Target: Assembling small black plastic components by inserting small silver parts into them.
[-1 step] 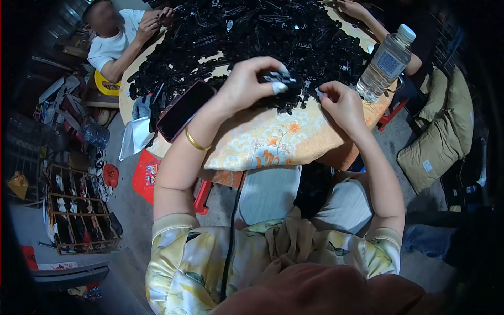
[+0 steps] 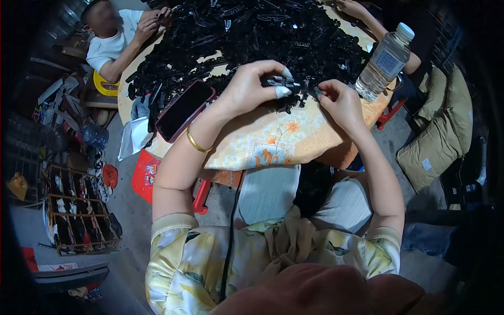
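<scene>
My left hand (image 2: 252, 86) is closed around a small black plastic part (image 2: 281, 82) with glossy, light-catching edges. White coverings wrap its thumb and a fingertip. Just to the right, my right hand (image 2: 340, 101) has its thumb and fingers pinched together by the near edge of the pile; whatever lies between them is too small to make out. Before both hands spreads a large heap of black plastic parts (image 2: 252, 39). Underneath is a table with a cream and orange flowered cloth (image 2: 273, 142).
A phone (image 2: 185, 111) lies left of my left forearm. A water bottle (image 2: 385, 63) stands beyond my right hand. One person (image 2: 118, 42) works at the far left; another's arm (image 2: 367, 21) reaches in at the far right. Stuffed sacks (image 2: 433, 144) rest on the floor at right.
The black part in my left hand has turned slightly and shows a different side. My right hand has barely moved.
</scene>
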Demonstrator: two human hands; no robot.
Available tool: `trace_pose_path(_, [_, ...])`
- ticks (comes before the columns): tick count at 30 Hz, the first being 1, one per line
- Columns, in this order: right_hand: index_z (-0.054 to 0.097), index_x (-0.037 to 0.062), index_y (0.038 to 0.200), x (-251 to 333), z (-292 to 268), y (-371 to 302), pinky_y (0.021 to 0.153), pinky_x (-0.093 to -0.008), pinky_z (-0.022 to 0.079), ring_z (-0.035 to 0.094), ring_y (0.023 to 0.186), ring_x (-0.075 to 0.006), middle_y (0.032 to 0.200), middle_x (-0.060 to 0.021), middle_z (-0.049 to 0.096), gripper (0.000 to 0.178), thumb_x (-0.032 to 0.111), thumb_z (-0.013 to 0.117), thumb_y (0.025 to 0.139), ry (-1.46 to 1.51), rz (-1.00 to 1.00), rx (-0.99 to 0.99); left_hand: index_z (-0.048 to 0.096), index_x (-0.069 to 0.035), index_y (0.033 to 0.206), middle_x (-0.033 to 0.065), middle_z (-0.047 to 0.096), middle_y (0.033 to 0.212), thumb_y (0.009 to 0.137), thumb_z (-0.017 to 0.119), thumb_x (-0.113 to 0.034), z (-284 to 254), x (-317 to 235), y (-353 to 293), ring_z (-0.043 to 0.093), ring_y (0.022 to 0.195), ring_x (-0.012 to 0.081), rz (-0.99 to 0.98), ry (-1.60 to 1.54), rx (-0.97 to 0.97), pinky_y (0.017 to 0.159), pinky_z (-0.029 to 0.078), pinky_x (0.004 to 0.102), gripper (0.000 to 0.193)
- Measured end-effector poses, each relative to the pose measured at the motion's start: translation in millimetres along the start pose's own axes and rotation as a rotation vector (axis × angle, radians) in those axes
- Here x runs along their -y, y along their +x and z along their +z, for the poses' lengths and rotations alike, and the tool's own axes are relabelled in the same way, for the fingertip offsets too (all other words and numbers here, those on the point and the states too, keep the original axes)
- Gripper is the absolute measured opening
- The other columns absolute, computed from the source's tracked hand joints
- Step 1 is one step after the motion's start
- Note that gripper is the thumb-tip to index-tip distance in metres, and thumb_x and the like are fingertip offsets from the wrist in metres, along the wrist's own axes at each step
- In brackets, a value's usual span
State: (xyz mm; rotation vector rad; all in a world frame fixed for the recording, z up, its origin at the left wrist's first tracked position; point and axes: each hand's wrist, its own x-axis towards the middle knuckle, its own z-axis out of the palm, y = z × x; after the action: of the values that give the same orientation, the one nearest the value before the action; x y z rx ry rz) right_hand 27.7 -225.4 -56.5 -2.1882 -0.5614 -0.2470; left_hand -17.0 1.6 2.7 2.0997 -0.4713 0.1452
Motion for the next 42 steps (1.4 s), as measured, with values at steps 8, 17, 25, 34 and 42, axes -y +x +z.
trace_pose_path(8, [0.063,0.0037,0.097,8,4,-3,0.066,-0.0306,0.051,0.065,0.072,-0.0219,0.082,-0.0125,0.065,0.022,0.011,0.064,0.076,-0.165,-0.177,-0.115,0.054,-0.001,0.091,-0.0011,0.056,0.079,0.071,0.072,-0.007,28,1,-7,0.053,0.073,0.0058,0.063,-0.031,0.053,0.067,0.047,0.0214,0.027])
trace_pose_path(17, [0.064,-0.0018,0.085,31,-17,-16,0.066,-0.0297,0.050,0.063,0.074,-0.0222,0.085,-0.0119,0.065,0.015,-0.002,0.064,0.071,0.092,-0.587,-0.186,0.055,0.002,0.104,0.0061,0.063,0.086,0.075,0.066,0.000,31,0,-7,0.062,0.076,0.0099,-0.234,-0.325,0.191,0.072,0.052,0.0219,0.031])
trace_pose_path(25, [0.065,-0.0009,0.088,49,-15,-35,0.066,-0.0252,0.050,0.063,0.076,-0.0157,0.086,-0.0095,0.065,0.014,-0.002,0.065,0.073,0.349,-0.294,-0.051,0.050,-0.005,0.108,0.0055,0.058,0.101,0.087,0.055,-0.007,35,15,-7,0.059,0.094,0.0151,-0.151,-0.994,0.182,0.085,0.052,0.0318,0.021])
trace_pose_path(34, [0.064,0.0003,0.087,46,-20,-28,0.068,-0.0309,0.050,0.062,0.078,-0.0256,0.087,-0.0117,0.064,0.020,-0.004,0.066,0.067,-0.002,-0.688,-0.171,0.047,0.003,0.111,0.0161,0.058,0.100,0.092,0.046,-0.011,36,2,-9,0.065,0.083,0.0272,-0.508,-1.037,0.213,0.074,0.058,0.0313,0.024])
trace_pose_path(42, [0.063,0.0018,0.088,45,-15,-31,0.066,-0.0331,0.050,0.060,0.079,-0.0269,0.087,-0.0097,0.064,0.030,-0.002,0.066,0.058,-0.140,-0.860,-0.121,0.048,0.007,0.110,0.0184,0.060,0.095,0.093,0.043,-0.013,33,4,-12,0.066,0.078,0.0292,-0.605,-1.006,0.299,0.069,0.059,0.0301,0.027])
